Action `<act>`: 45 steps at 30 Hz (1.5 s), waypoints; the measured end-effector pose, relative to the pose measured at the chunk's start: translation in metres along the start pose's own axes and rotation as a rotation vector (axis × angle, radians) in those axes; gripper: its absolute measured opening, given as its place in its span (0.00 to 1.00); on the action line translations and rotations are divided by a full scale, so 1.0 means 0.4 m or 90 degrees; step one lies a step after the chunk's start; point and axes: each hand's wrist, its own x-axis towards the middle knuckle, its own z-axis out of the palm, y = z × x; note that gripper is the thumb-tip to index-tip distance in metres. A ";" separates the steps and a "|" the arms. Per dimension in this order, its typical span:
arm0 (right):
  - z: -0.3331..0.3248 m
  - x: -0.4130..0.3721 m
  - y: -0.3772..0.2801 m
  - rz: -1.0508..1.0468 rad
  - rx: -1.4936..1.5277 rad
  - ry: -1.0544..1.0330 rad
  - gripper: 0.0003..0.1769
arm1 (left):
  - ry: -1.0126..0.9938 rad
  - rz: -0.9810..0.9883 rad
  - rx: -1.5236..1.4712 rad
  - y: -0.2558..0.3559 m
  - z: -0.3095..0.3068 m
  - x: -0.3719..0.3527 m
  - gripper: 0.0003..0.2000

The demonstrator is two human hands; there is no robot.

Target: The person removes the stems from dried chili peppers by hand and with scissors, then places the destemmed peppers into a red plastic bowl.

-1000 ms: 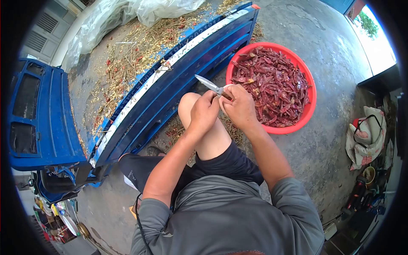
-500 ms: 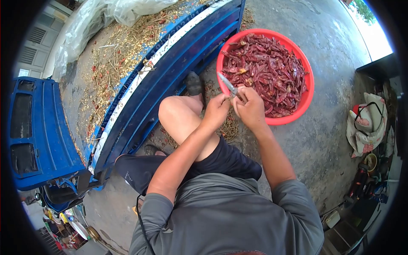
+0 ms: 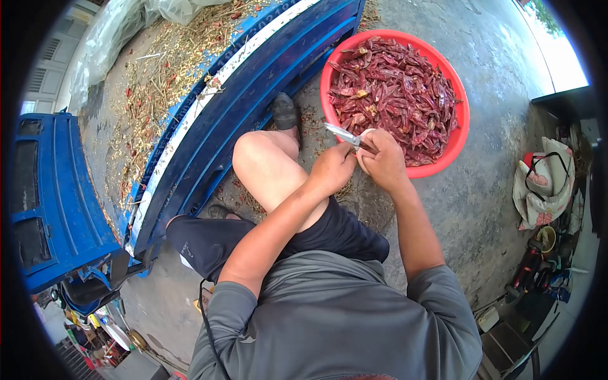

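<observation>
A pair of scissors [image 3: 342, 133] sits in my right hand [image 3: 384, 161], whose fingers are wrapped round the handles. Its metal blades point up and to the left, over the near left rim of a red basin [image 3: 462, 130]. Dried red chillies [image 3: 405, 95] fill this basin in a heap. Close beside the scissors, my left hand [image 3: 334, 168] is closed, thumb and fingers pinched together near the handles. Whatever it pinches is too small or too hidden to make out.
A blue truck bed [image 3: 253, 111] runs along the left, with dry stalks and yellow bits [image 3: 158, 82] scattered in it. Plastic sheeting [image 3: 117, 41] lies at its far side. Stalk litter covers the floor by my shoe [image 3: 286, 114]. At right stands a pale sack [image 3: 546, 183].
Both hands have shifted slightly to the right, with the scissors still in my right hand. The view has moved a little, so the basin appears slightly higher.
</observation>
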 end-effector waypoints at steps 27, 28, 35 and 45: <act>-0.076 -0.293 0.029 0.628 0.540 -0.266 0.28 | 0.004 0.077 0.035 0.019 0.003 -0.025 0.11; -0.080 -0.284 0.032 0.619 0.537 -0.283 0.29 | 0.004 0.077 0.041 0.016 0.004 -0.028 0.11; -0.087 -0.236 0.035 0.598 0.475 -0.356 0.32 | -0.031 0.071 0.115 0.023 0.004 -0.034 0.11; -0.113 -0.192 0.018 0.642 0.336 -0.353 0.24 | -0.036 0.083 0.128 0.018 0.002 -0.040 0.09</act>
